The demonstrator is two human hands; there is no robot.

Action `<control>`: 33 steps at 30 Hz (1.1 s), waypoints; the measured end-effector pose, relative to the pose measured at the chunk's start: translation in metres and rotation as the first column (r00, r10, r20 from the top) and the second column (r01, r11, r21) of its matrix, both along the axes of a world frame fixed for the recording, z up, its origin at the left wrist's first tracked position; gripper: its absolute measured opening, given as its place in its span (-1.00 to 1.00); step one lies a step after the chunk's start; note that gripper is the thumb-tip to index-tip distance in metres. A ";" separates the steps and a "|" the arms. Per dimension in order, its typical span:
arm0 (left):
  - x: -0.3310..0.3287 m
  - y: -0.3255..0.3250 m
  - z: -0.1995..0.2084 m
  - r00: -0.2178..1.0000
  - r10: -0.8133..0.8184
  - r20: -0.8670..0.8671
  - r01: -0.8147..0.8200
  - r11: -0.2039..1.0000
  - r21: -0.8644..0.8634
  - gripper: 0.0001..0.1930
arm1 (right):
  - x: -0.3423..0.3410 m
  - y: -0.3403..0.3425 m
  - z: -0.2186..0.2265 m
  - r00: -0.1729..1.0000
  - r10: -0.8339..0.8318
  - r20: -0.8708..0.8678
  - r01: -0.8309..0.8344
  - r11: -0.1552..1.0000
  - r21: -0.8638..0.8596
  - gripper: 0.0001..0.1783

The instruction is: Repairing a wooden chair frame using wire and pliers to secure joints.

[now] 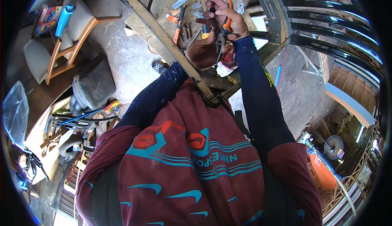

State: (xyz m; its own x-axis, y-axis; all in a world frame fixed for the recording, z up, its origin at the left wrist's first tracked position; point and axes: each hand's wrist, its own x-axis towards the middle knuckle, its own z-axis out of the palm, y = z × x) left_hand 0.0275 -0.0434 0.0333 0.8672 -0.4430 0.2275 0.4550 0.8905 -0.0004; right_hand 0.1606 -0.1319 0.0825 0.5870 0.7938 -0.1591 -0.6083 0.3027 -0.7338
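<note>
Pliers with orange and black handles point(229, 13) are in my right hand point(237, 21), palm turned up and fingers partly stretched across the handles. Their metal jaws point(219, 47) point down toward a joint of the wooden frame point(167, 42). Close beside the jaws is my left hand point(202, 51), its fingers bent and its thumb side near the pliers. What those fingers hold, if anything, is hidden. The frame's near corner point(214, 100) rests close to my torso, and a thin metal piece point(219, 58) shows below the jaws.
Black curved slats point(326, 15) extend right from the frame. Beyond my hands, an orange-and-black hammer point(179, 23) and several small tools lie on the floor. Upholstered chairs point(75, 21) with a blue bottle point(65, 20) stand at left; a fan point(333, 147) is at lower right.
</note>
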 end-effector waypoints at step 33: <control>0.048 0.031 0.021 0.947 -0.079 0.312 -0.164 0.715 0.679 -0.73 | -0.019 0.012 0.066 0.907 -0.077 0.413 0.282 0.841 -0.462 -0.22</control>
